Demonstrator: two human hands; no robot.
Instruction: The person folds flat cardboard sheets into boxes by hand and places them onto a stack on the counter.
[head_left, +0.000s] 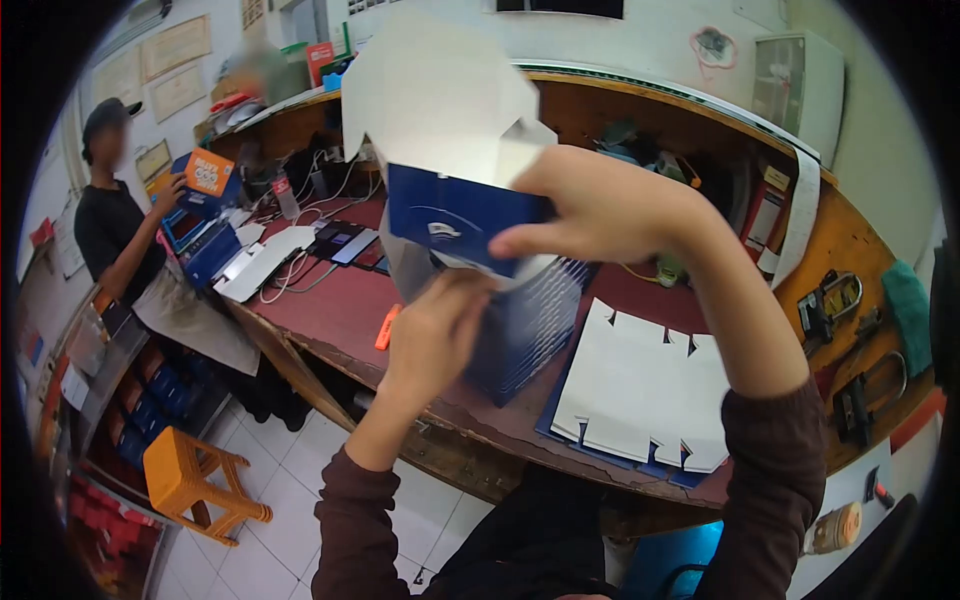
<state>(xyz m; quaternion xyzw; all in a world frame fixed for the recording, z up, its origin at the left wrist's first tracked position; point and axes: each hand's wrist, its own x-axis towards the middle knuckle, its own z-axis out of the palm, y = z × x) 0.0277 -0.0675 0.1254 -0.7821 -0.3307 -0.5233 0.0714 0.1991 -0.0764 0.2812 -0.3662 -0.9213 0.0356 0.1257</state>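
Above the table's front part I hold a partly folded cardboard box (pixel 468 215), blue outside and white inside, its large white flap standing up. My right hand (pixel 605 205) grips the box's right side, with the thumb over the blue front panel. Under that panel, the fingers of my left hand (pixel 432 335) are pinched together at its lower edge; the fingertips are partly hidden. Just behind and below my hands stands a blue stack of folded boxes (pixel 535 325). To its right lies a pile of flat cardboard blanks (pixel 640 390), white side up, with notched edges.
An orange marker (pixel 388 328) lies left of my left hand. Phones (pixel 350 246) and cables are farther left. Another person (pixel 120 220) stands at the left holding a blue and orange box (pixel 207 182). Padlocks (pixel 828 305) lie at the right, an orange stool (pixel 195 475) on the floor.
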